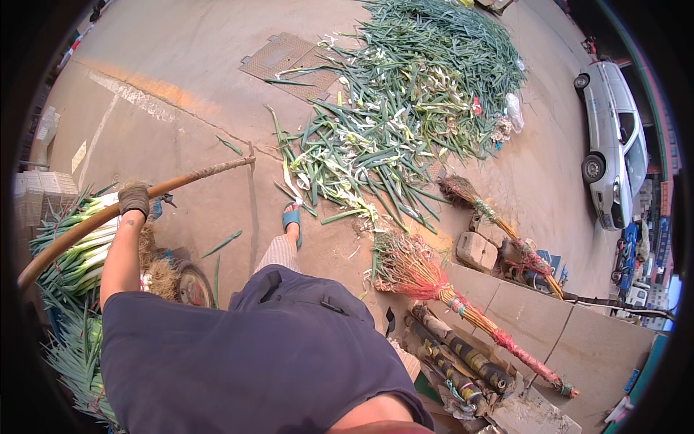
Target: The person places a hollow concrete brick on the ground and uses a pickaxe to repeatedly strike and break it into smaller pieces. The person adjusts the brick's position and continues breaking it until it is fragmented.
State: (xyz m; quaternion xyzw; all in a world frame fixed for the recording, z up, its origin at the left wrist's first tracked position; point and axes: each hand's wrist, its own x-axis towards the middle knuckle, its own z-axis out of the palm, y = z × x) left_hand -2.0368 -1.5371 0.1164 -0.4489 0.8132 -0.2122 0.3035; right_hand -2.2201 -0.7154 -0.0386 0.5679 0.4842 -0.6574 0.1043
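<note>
My left hand (134,200), in a worn grey-brown glove, is closed around a long wooden pole (179,184). The pole slants from the lower left rim towards the middle, its thin end wrapped and bearing a short crosspiece. My right hand is out of view. Under and beside my left arm lie tied bundles of green onions (81,260), stacked by a small wheel (193,285). In front of me a big heap of loose green onion leaves (439,70) covers the ground, with a looser scatter of trimmings (352,157) nearer my sandalled foot (291,218).
Two bundled-twig brooms (406,263) (461,190) lean at the right by concrete blocks (476,250) and a stone ledge (585,331). Taped rolls (466,358) lie below them. A metal ground cover (287,59) borders the heap. Plastic crates (46,190) stand left; a silver car (612,141) is parked right.
</note>
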